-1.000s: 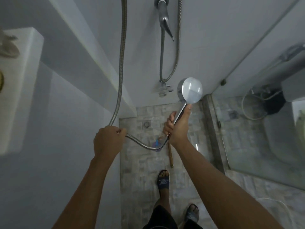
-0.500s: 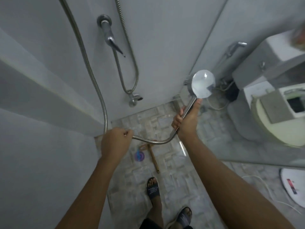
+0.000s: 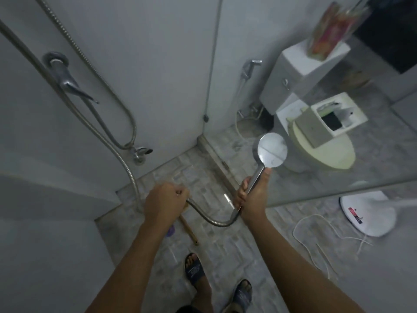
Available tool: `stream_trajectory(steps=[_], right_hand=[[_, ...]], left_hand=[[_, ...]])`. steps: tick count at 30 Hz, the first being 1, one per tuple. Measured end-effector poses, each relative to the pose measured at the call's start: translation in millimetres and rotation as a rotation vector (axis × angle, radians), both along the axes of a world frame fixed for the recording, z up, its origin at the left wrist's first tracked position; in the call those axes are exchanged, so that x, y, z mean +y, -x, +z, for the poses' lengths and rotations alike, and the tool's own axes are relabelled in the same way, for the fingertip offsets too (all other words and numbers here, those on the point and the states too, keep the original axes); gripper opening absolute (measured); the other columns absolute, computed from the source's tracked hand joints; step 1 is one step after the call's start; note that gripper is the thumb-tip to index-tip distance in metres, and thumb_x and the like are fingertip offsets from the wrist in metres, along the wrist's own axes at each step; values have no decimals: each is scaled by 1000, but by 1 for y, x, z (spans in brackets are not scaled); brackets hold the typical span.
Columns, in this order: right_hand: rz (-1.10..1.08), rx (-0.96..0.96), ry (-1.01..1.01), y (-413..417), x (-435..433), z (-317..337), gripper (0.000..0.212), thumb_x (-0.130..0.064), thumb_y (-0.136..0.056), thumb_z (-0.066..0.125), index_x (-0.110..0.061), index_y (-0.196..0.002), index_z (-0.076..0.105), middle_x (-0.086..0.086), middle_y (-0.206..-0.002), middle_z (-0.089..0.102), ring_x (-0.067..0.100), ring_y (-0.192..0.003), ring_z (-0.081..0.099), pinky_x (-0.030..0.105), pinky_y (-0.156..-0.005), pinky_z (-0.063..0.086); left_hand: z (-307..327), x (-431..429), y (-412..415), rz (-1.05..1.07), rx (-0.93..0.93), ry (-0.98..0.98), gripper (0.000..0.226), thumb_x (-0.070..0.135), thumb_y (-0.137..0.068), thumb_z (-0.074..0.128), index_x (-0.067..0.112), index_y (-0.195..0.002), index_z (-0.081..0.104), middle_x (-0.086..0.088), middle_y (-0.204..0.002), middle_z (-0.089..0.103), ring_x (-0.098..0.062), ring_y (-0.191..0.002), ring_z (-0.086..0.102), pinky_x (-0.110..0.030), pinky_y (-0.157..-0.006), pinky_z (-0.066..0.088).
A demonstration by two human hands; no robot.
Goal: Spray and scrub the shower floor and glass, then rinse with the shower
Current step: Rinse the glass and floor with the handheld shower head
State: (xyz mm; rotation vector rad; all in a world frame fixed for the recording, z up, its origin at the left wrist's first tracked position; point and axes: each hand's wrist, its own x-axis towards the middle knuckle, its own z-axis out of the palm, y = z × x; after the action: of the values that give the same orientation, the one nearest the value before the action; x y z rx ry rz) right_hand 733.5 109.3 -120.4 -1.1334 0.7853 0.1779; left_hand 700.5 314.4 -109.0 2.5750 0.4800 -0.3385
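My right hand [image 3: 252, 195] grips the handle of the chrome shower head [image 3: 272, 152], whose round back faces me and which points at the glass panel [image 3: 338, 172] on the right. My left hand [image 3: 163, 203] is closed around the metal shower hose [image 3: 212, 219], which loops between both hands and runs up the wall on the left. A wooden-handled brush [image 3: 189, 231] lies on the tiled shower floor [image 3: 225, 249], partly hidden under my left forearm. No water is visible coming from the head.
The wall tap [image 3: 65, 80] is at upper left. Behind the glass stand a toilet [image 3: 320, 154] and a bidet sprayer [image 3: 250, 66]. A white fan base [image 3: 370, 213] with a loose cord [image 3: 316, 236] lies at the right. My sandalled feet [image 3: 196, 272] stand on the tiles.
The view has swung right and down, bringing the toilet and fan base into sight. Both hands keep their grips; the shower head now points toward the glass panel.
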Motion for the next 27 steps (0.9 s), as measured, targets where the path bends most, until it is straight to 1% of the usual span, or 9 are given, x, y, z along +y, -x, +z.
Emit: stream_trajectory(steps=[3,6,9,12,14,17,19,23,27], right_hand=[[-24,9,3,15,2,-2,75,-86,-85,25,-18,-57,39,2,-43,25,14,-32,21,17,-42,23],[17,29,-31,22,18,4,76,-87,-83,26,-19,-53,40,1,-41,24,14,-31,20,17,-41,23],[39,31,-63,20,43,15,74,-86,-84,27,-20,-53,41,0,-43,24,15,-33,20,18,-41,21],[112,31,-51,13,68,24,75,-87,-84,26,-19,-54,41,2,-44,23,14,-33,19,19,-41,19],[138,31,-67,5,88,28,76,-89,-82,28,-19,-55,41,2,-45,24,14,-35,19,19,-42,19],[190,56,-88,-9,111,37,77,-94,-75,31,-20,-56,40,1,-45,25,15,-35,20,21,-44,20],[225,72,-93,-22,131,47,77,-94,-74,33,-19,-55,41,1,-45,25,15,-34,21,22,-44,21],[210,69,-106,-55,162,63,75,-90,-80,32,-18,-60,43,0,-46,28,16,-35,23,23,-44,24],[223,65,-135,-86,181,68,74,-87,-83,33,-17,-62,46,1,-46,32,17,-34,28,22,-42,29]], left_hand=[[1,-2,6,-17,2,7,49,31,-86,59,10,-47,37,-7,-48,43,-25,-50,54,-29,-46,25],[4,10,12,21,-30,13,52,32,-86,61,12,-44,37,-3,-47,42,-25,-50,51,-29,-48,26],[12,32,15,138,-91,-24,51,37,-90,60,10,-48,47,-9,-54,53,-28,-55,51,-31,-53,35],[22,57,14,201,-179,-40,59,41,-93,58,9,-47,39,-13,-52,52,-32,-54,54,-36,-52,48],[30,76,9,238,-204,-60,62,46,-94,56,8,-48,41,-14,-55,57,-32,-55,56,-37,-55,50],[39,94,-4,299,-224,-104,63,53,-96,52,12,-49,45,-15,-63,64,-34,-64,61,-35,-60,49],[48,107,-17,347,-237,-132,65,59,-96,48,13,-51,51,-12,-62,63,-34,-65,63,-34,-60,50],[67,130,-50,384,-325,-103,67,54,-99,50,22,-41,38,3,-45,42,-28,-54,54,-30,-53,37],[73,153,-87,396,-350,-131,69,59,-99,43,19,-43,36,1,-46,40,-32,-54,58,-30,-51,35]])
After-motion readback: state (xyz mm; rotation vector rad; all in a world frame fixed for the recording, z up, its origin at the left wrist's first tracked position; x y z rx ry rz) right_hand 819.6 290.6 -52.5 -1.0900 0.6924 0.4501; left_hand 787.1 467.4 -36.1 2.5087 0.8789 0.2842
